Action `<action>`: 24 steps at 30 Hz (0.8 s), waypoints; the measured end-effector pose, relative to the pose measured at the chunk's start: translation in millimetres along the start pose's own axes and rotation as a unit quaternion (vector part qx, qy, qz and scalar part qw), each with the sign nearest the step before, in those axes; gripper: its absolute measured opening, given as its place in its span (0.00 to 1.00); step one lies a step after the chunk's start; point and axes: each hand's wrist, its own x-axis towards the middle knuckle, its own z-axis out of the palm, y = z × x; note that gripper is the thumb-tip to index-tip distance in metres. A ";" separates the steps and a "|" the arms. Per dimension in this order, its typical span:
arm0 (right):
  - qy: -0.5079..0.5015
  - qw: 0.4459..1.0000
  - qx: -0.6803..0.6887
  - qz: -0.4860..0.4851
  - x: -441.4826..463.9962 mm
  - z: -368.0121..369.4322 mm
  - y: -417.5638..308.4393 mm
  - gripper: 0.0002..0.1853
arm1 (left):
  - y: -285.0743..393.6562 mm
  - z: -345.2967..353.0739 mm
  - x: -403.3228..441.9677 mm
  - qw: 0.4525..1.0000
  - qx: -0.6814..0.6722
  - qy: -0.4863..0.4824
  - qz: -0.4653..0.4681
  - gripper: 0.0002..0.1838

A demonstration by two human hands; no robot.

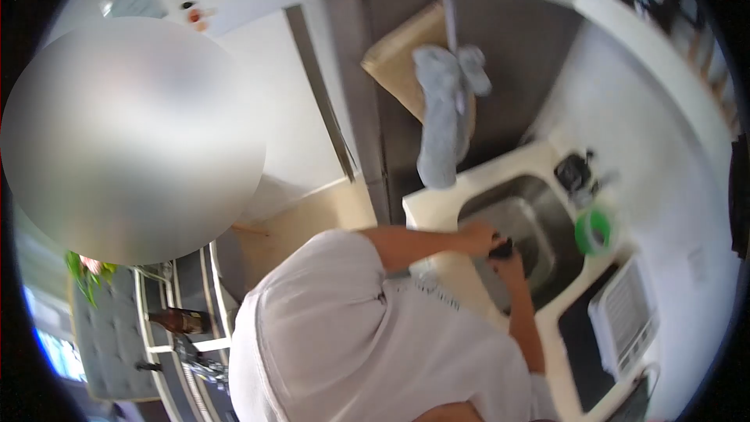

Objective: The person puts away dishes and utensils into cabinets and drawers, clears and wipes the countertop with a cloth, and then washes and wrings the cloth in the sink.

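My left hand [478, 239] is over the near side of the steel sink [556, 281], its fingers closed around a small black object [501, 249]. From below, my right hand [512, 267] meets it, fingers curled against the same object. What kind of object it is cannot be made out, as the fingers cover much of it and the picture is soft. Both forearms reach out from my white shirt [336, 344] over the pale counter [445, 266].
Behind the sink are a green-rimmed container [591, 231] and a black item [573, 172]. A white rack [625, 316] lies beside a black mat [582, 344]. A grey cloth [439, 121] hangs above the counter. A brown bottle [183, 320] rests on shelving at left.
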 end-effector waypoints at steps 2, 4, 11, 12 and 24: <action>0.014 0.997 0.067 -0.039 -32.3 11.4 -53.8 0.29 | 2.6 -28.0 -3.5 0.992 -0.119 0.017 -0.042 0.26; -0.037 0.960 0.278 -0.010 -73.2 12.0 -107.1 0.26 | 9.3 -46.0 -21.1 0.954 -0.288 -0.007 -0.087 0.22; -0.046 0.946 0.301 -0.111 -94.3 70.9 -151.5 0.18 | -27.7 -143.9 -123.2 0.733 -0.669 -0.041 -0.118 0.15; -0.017 0.954 0.262 -0.143 -94.2 88.8 -160.4 0.16 | -44.5 -155.3 -141.7 0.722 -0.680 -0.020 -0.124 0.14; 0.034 0.853 -0.217 -0.474 -148.6 260.6 -364.4 0.18 | -200.1 -234.8 -354.5 0.488 -0.835 0.118 -0.226 0.16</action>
